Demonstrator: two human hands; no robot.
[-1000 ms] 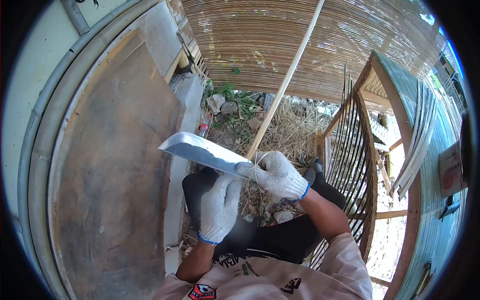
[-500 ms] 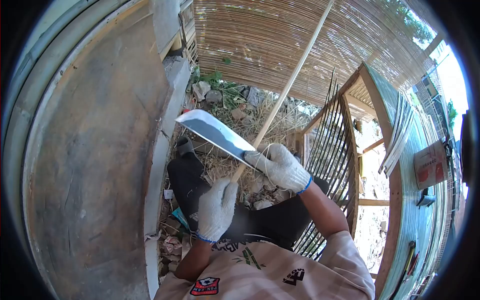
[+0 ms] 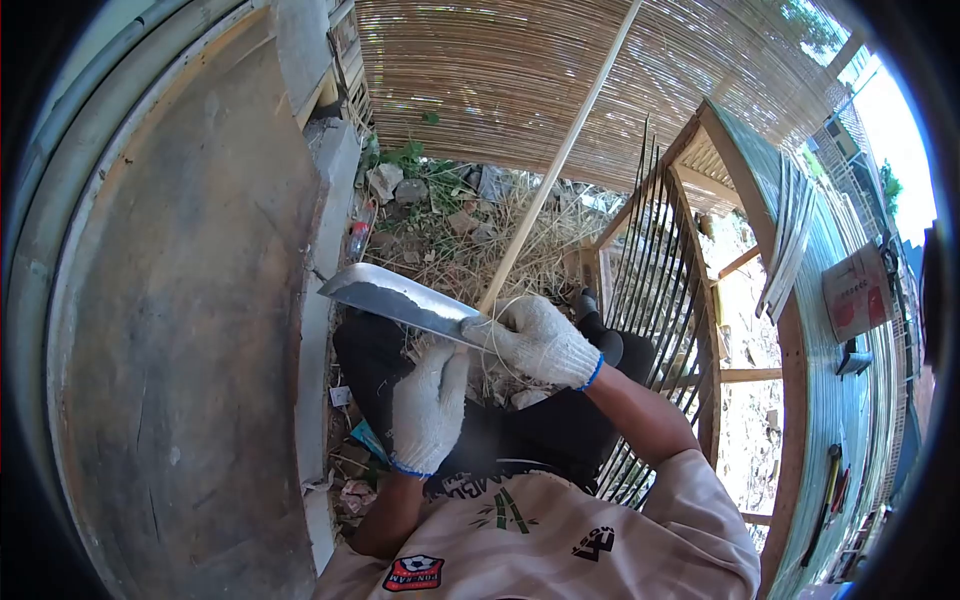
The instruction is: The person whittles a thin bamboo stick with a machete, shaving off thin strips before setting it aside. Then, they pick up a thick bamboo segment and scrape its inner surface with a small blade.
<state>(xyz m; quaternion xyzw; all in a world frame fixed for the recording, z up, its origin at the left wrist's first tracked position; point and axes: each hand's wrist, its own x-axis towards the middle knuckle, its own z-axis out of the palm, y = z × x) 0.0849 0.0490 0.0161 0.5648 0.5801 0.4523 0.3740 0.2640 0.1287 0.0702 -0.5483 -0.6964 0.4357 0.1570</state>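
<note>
**Gripping a cleaver against a bamboo strip**

Sitting low in black trousers (image 3: 545,440), the person keeps both white knit gloves close above the lap. The left hand (image 3: 428,408), nearest the body, is wrapped shut around the lower end of the long pale bamboo strip (image 3: 560,155), which rises from that fist and runs away up across the view. Just beyond it, the right hand (image 3: 540,340) is clenched on the handle of the broad grey steel cleaver (image 3: 400,298), whose blade juts out to the left of the strip, edge meeting the strip right at the right fist. Left of the strip lies a large worn brown wooden panel (image 3: 190,330). Right of it stands a rack of thin dark slats (image 3: 660,290). Beyond the strip's far end hangs a woven reed screen (image 3: 520,80).
</note>
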